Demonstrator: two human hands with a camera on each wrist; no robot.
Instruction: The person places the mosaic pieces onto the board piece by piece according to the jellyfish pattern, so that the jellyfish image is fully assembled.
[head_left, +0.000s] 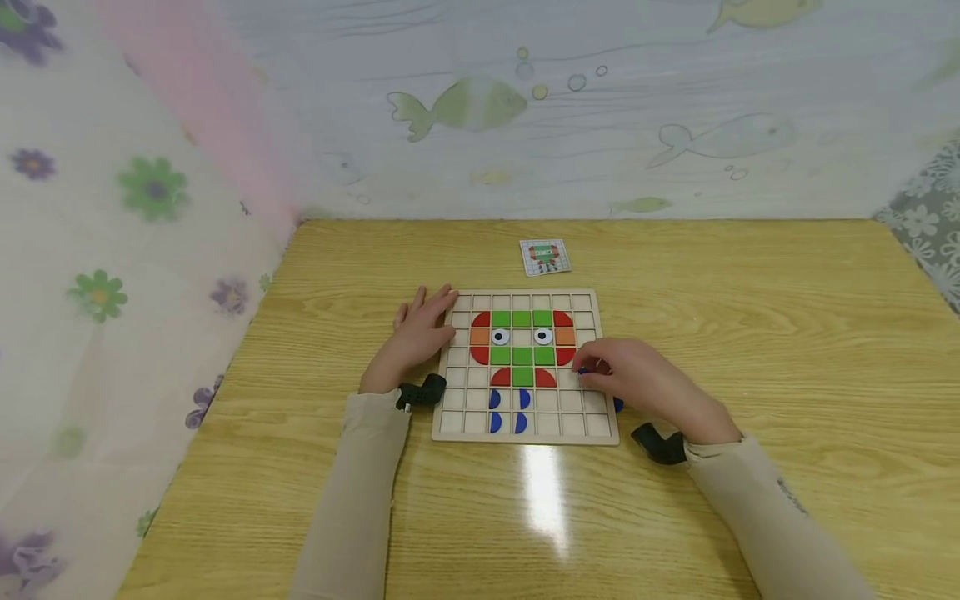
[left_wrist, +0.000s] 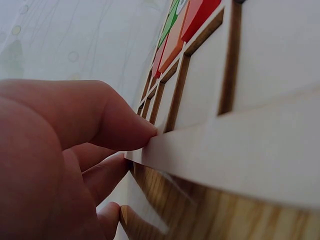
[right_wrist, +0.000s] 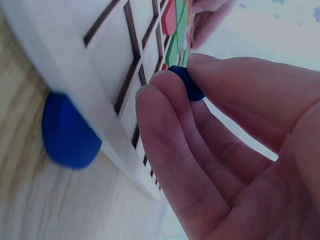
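Note:
A wooden grid board lies on the table with a figure of coloured pieces set in its squares. My left hand rests at the board's left edge, fingers extended, the thumb touching the rim. Over the board's right side, my right hand pinches a small blue piece between thumb and fingertips. Fingers cover most of that piece. Another blue piece lies on the table against the board's right edge. Several blue half-circles sit in the lower squares, below green squares and red quarter-circles.
Behind the board lies a small card printed with a similar coloured figure on a grid. Two round eye pieces and orange squares are among the set pieces. The wood-grain table meets a fish-patterned wall covering.

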